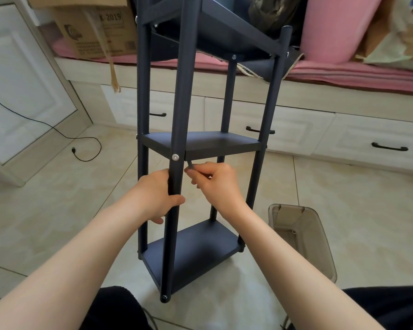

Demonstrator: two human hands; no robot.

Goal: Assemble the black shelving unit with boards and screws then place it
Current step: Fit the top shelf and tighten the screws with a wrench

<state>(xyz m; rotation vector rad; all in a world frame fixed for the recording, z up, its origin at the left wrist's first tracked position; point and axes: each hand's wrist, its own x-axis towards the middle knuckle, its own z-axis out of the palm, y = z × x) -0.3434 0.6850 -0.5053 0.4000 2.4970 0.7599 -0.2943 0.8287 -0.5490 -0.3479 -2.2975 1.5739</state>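
Upright on the tiled floor (343, 191) stands the black shelving unit (200, 144), three boards fitted. Left hand (157, 196) wraps its near post (177, 115); right hand (215, 182) pinches a small hex key (190, 165) under the middle board (215, 141). Just right, a translucent bin (320, 234) sits, contents unclear.

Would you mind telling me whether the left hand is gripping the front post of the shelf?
Yes, the left hand is wrapped around the front post just below the middle board.
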